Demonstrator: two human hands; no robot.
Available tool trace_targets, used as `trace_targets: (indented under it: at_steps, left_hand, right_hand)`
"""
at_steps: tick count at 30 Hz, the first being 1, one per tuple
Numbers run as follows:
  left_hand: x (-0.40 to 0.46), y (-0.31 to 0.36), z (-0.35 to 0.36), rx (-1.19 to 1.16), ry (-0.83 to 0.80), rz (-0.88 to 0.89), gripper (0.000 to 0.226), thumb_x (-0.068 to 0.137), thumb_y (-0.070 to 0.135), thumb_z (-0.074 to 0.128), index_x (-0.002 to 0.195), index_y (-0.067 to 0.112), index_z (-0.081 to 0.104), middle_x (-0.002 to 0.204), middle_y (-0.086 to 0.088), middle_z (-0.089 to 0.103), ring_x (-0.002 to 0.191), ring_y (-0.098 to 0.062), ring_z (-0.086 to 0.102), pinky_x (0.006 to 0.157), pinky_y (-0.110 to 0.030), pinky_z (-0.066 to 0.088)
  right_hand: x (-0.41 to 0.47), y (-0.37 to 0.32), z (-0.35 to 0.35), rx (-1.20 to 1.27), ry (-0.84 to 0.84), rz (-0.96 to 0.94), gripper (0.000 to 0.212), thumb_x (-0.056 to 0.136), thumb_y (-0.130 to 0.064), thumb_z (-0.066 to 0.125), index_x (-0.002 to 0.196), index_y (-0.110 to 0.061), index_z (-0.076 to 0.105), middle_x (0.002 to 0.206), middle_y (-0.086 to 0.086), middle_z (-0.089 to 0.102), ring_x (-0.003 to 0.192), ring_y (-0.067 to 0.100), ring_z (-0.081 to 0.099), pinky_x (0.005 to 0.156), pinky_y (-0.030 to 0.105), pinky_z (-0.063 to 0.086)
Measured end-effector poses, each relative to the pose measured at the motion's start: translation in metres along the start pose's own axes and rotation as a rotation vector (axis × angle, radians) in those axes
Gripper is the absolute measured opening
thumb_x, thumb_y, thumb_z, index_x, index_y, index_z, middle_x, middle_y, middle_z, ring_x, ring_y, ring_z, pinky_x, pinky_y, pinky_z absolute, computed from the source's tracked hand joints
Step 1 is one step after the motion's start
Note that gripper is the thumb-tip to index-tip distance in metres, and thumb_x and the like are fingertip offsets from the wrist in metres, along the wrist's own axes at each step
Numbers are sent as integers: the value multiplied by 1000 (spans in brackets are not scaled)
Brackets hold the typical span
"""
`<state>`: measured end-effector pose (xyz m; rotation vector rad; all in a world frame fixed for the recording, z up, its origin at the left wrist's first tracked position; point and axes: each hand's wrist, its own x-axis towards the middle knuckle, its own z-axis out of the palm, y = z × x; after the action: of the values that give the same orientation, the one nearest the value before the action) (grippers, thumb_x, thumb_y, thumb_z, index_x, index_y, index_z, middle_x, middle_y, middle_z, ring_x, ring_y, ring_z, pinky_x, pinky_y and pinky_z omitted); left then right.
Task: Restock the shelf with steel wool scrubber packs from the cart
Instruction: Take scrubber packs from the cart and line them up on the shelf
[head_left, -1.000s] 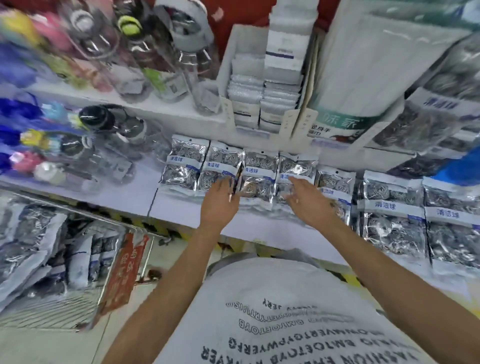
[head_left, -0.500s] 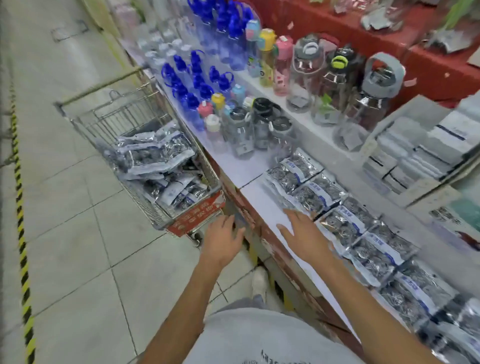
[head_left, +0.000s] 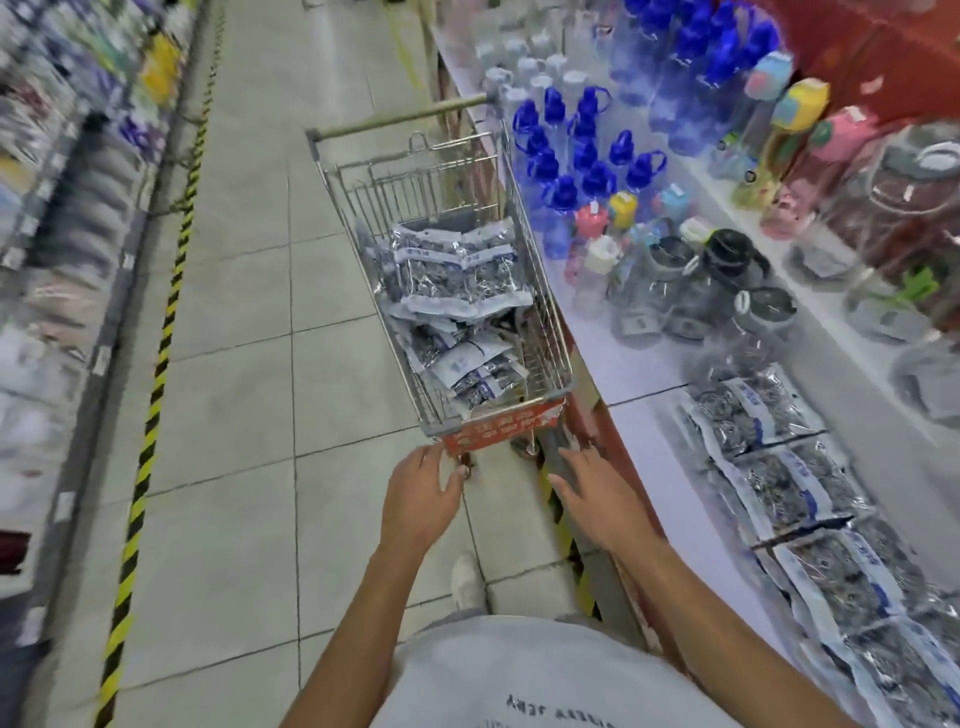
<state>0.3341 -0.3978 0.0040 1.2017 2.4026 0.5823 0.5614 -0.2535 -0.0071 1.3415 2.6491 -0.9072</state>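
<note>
A wire cart (head_left: 447, 260) stood in the aisle beside the shelf (head_left: 644, 364), holding a loose heap of scrubber packs (head_left: 457, 291). More packs (head_left: 779, 467) lay in a row along the shelf, past the bottles (head_left: 582, 150). Both hands were held out empty, fingers relaxed: the left hand (head_left: 421, 499) just short of the cart's red panel (head_left: 501, 428), the right hand (head_left: 597, 493) near the shelf edge.

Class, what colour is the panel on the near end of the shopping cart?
Red with white print, on the cart's panel; head view.
</note>
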Motion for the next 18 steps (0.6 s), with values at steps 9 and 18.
trace_targets:
  at_steps: [9,18]
  left_hand:
    - [97,-53,-19,2,-160,-10,49,103,35,57,142,6,56,138,-13,59,128,-30,55,104,-36,42]
    - [217,-56,4,21,-381,-35,50,103,36,58,144,7,52,139,-16,56,130,-32,52,101,-38,43]
  right_hand:
    - [101,-74,0,145,17,84,45,107,-47,48,143,-23,55,138,1,63,127,21,57,100,40,50]
    - [186,-70,15,419,-44,339,50,105,-50,52,145,-20,55,136,4,65,96,12,64,83,25,48]
